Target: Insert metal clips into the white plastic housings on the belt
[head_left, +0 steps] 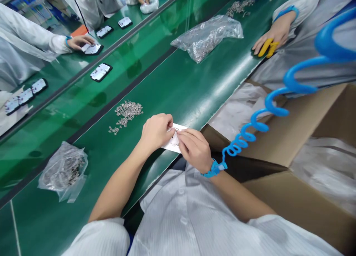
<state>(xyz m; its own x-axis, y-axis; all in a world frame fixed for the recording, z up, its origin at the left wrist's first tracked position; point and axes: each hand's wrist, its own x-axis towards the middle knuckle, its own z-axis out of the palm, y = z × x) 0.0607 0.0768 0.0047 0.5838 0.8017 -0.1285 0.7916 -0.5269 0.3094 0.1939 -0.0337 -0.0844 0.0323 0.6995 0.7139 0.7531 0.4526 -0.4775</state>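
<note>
A flat white panel (171,146) with small dark marks lies at the front edge of the green work surface, between my two hands. My left hand (156,133) is closed at its far left side, fingers curled and thumb pressed on the panel. Fingertips of my right hand (195,149) are pinched together on the panel's right part; whatever they hold is hidden. A blue wrist strap (214,168) circles my right wrist. Beyond my left hand is a loose pile of small metal clips (128,111).
A bag of metal parts (64,170) lies left, another clear bag (208,35) farther up. The coiled blue cord (251,126) hangs over open cardboard boxes (300,126) at right. Co-workers' hands are across the line and at upper right, near yellow finger covers (268,48).
</note>
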